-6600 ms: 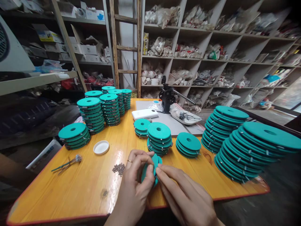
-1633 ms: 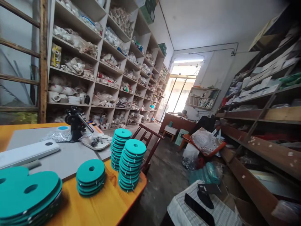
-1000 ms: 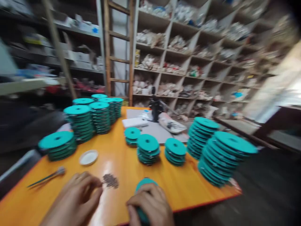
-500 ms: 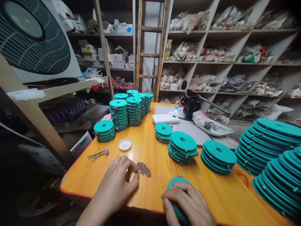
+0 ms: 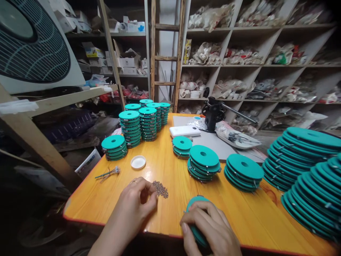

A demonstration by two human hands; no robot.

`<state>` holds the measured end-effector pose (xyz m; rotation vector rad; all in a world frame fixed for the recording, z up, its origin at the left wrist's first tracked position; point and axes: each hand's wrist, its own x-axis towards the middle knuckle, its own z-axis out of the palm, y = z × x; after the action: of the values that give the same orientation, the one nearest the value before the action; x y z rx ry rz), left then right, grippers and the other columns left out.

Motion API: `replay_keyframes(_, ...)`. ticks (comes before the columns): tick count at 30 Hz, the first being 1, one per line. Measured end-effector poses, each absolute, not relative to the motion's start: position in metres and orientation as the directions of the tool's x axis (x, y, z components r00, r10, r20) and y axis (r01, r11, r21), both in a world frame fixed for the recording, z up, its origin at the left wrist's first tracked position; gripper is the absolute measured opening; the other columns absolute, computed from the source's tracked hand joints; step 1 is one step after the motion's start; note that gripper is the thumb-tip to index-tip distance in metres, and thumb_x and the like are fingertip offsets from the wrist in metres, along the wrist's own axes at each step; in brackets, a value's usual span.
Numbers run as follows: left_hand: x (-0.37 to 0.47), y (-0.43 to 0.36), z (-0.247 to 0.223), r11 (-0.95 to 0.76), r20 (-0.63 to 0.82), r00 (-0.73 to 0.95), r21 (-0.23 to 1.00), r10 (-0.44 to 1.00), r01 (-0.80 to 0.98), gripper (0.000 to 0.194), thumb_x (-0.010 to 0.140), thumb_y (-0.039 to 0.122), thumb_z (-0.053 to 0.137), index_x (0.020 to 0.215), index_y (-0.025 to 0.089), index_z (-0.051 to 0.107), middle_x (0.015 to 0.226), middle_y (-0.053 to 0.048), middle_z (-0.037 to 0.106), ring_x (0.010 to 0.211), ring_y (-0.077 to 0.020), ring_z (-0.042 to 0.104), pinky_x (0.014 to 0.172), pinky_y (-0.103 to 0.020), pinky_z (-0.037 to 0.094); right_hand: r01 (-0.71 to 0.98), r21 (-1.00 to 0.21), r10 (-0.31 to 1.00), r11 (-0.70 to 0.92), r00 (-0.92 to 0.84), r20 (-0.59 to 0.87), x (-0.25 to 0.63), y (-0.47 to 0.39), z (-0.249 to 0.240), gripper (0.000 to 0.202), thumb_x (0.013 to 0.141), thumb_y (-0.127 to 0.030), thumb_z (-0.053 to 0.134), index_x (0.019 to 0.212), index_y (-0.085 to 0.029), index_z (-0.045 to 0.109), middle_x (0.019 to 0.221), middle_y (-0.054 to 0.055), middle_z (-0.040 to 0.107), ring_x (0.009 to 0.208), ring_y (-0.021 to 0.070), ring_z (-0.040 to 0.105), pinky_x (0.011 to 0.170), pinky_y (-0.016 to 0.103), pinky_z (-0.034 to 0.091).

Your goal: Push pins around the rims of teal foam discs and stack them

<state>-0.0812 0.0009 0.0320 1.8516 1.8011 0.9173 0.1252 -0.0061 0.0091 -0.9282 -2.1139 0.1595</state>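
Note:
Thumb and forefinger of my left hand (image 5: 140,195) come together in a pinch just left of a small heap of dark round beads (image 5: 160,189). Anything between those fingertips is too small or too hidden to make out. Near the table's front edge, my right hand (image 5: 210,227) is wrapped over a green foam spool (image 5: 196,202). The fingers cover much of that spool, so only its far edge and part of its side show. A white round lid (image 5: 138,162) lies beyond my left hand, and a little bundle of thin stems (image 5: 109,172) is to its left.
Tall stacks of green spools (image 5: 129,128) stand at the back left, and larger stacks (image 5: 301,156) at the right. Short stacks (image 5: 204,161) sit mid-table. Behind them are a white flat box (image 5: 185,131), a black clamp-like device (image 5: 211,115) and a white tray (image 5: 237,139).
The view has shifted slightly, so the table and stacks sit a little further left and higher. The thumb and forefinger of my left hand look closer together. My right hand stays on the spool.

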Motion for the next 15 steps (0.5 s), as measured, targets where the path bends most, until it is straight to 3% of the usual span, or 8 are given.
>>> replay_keyframes(4, -0.065, -0.005, 0.036, -0.107, 0.138, -0.011, 0.811, 0.99, 0.575, 0.014, 0.085, 0.025, 0.053, 0.076, 0.018, 0.062, 0.067, -0.001, 0.063, 0.06, -0.0152, 0.058, 0.058, -0.026, 0.046, 0.557, -0.455, 0.699, 0.694, -0.371, 0.612, 0.124, -0.006, 0.013, 0.014, 0.08, -0.008, 0.048, 0.075, -0.02, 0.05, 0.07, -0.001, 0.056, 0.077, 0.0165, 0.058, 0.07, 0.028, 0.043)
replay_keyframes(8, -0.05, -0.005, 0.039, 0.025, -0.038, 0.06, 0.981, 0.997, 0.191, 0.013, 0.083, 0.027, 0.06, 0.079, 0.016, 0.067, 0.07, -0.002, 0.068, 0.066, -0.015, 0.066, 0.063, -0.024, 0.052, 0.566, -0.434, 0.685, 0.701, -0.367, 0.629, 0.125, -0.005, 0.018, 0.016, 0.084, -0.008, 0.044, 0.075, -0.019, 0.051, 0.069, 0.001, 0.054, 0.067, 0.0146, 0.055, 0.063, 0.026, 0.042)
replay_keyframes(10, -0.048, -0.003, 0.039, 0.092, -0.098, 0.09, 0.993, 0.991, 0.069, 0.011, 0.082, 0.024, 0.063, 0.079, 0.015, 0.068, 0.067, -0.002, 0.068, 0.065, -0.0146, 0.066, 0.065, -0.024, 0.051, 0.571, -0.435, 0.684, 0.696, -0.345, 0.642, 0.125, -0.003, 0.018, 0.017, 0.085, -0.009, 0.044, 0.073, -0.019, 0.051, 0.067, 0.001, 0.052, 0.064, 0.0143, 0.053, 0.06, 0.026, 0.041)
replay_keyframes(15, -0.052, -0.001, 0.036, 0.137, -0.129, 0.177, 0.99, 0.976, -0.034, 0.01, 0.084, 0.025, 0.066, 0.083, 0.015, 0.064, 0.067, -0.001, 0.067, 0.065, -0.0134, 0.065, 0.064, -0.024, 0.05, 0.534, -0.488, 0.698, 0.69, -0.317, 0.642, 0.122, 0.002, 0.019, 0.019, 0.084, -0.007, 0.043, 0.07, -0.019, 0.046, 0.065, 0.001, 0.05, 0.064, 0.0136, 0.051, 0.058, 0.024, 0.039)
